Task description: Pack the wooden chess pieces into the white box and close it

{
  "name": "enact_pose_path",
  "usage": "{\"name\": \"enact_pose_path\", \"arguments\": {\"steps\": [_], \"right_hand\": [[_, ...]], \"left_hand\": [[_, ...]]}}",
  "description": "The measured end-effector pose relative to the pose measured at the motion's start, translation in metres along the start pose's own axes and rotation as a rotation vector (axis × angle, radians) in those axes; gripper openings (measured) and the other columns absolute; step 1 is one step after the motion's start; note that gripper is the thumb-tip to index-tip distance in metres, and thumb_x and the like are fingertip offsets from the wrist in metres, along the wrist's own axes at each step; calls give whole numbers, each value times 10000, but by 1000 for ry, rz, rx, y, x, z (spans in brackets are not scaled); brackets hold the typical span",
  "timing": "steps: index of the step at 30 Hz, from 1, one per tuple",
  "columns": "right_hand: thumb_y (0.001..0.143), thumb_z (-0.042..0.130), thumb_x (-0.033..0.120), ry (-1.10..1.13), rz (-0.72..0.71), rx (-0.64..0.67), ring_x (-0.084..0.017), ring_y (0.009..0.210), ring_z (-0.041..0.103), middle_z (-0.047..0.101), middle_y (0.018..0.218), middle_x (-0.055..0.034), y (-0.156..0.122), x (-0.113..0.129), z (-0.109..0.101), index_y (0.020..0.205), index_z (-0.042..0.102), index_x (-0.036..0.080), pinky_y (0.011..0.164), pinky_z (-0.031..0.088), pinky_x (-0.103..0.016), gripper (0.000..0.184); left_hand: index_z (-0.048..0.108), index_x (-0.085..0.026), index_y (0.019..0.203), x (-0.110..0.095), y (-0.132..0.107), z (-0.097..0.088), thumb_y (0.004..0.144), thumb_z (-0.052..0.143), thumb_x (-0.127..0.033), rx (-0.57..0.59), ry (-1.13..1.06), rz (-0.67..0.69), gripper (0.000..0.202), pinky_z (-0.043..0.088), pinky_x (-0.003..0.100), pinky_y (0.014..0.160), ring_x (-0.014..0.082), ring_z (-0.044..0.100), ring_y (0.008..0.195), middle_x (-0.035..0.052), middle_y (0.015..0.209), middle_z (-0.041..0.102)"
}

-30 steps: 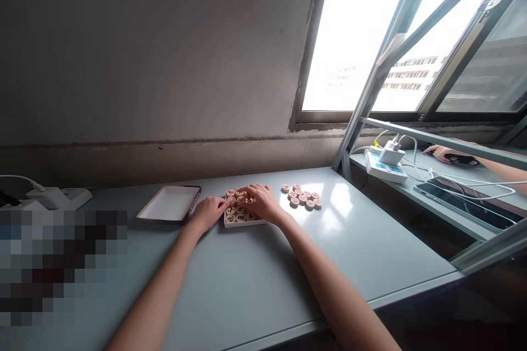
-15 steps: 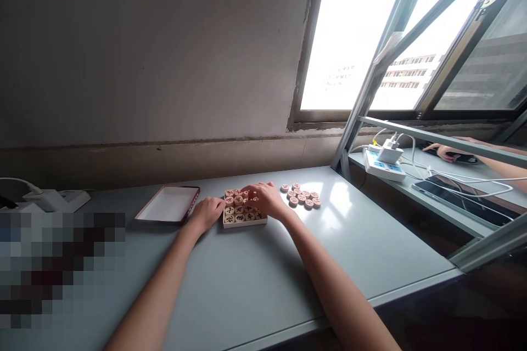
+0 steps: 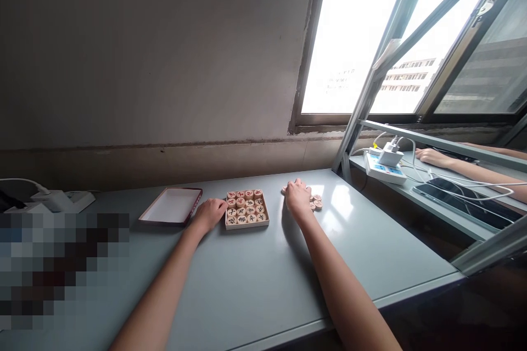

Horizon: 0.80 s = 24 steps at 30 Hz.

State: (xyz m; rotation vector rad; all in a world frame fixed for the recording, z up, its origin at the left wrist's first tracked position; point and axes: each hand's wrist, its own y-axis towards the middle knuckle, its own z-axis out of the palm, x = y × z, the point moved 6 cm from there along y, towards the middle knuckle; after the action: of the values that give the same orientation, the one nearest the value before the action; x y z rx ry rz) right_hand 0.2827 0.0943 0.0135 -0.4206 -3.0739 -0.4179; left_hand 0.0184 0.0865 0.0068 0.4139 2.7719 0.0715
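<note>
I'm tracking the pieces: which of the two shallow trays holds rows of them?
The box between the left hand and right hand: round pieces sit in it in rows. The lid, left of the left hand, shows its white inside.

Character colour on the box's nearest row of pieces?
Black on the nearest pieces; best seen in the head view.

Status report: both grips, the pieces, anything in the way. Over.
Left grip at left edge of box. Right grip over loose pieces, hiding some; hold unclear. Boxed pieces: four rows of four.
</note>
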Motion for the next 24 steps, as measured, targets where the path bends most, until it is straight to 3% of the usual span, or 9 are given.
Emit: {"name": "enact_pose_path", "arguments": {"steps": [5,8,11,14,18,24], "right_hand": [[877,431,234,54,-80,-29,-279,963,465,556,974,-147,-3,10,-6,895,637,150,778,314,-403,224],[862,487,325,243,-121,-8,-255,977,473,573,984,-110,-5,17,-13,885,634,180,769,325,-368,207],[844,518,415,484,-389,49,-196,953,495,590,954,-36,-12,41,-24,906,630,244,755,335,-303,214],[820,566,420,525,-623,108,-170,906,515,604,907,-8,-25,64,-32,910,636,269,760,330,-284,190],[798,614,379,463,-654,83,-177,903,531,618,902,-21,-34,77,-36,946,628,252,785,323,-293,195],[844,553,353,455,-709,92,-144,799,566,648,856,-1,-42,85,-36,933,626,249,793,307,-285,154]], "left_hand": [[583,-198,600,1,1,2,854,293,-317,-5,-15,17,403,249,266,558,196,553,672,70,687,641],[614,-200,650,1,0,2,856,293,-325,-6,-18,20,402,265,263,569,204,565,703,78,739,661],[629,-200,655,0,0,2,857,293,-327,-6,-5,18,412,265,266,565,207,570,700,83,738,665],[649,-205,675,0,0,1,856,301,-321,-3,2,15,410,265,264,564,205,577,703,79,747,672],[676,-213,730,0,1,2,859,312,-317,1,10,5,400,260,259,565,202,584,719,75,783,684],[686,-210,749,0,0,1,860,321,-316,-2,6,10,396,252,266,564,212,587,729,83,788,687]]}}
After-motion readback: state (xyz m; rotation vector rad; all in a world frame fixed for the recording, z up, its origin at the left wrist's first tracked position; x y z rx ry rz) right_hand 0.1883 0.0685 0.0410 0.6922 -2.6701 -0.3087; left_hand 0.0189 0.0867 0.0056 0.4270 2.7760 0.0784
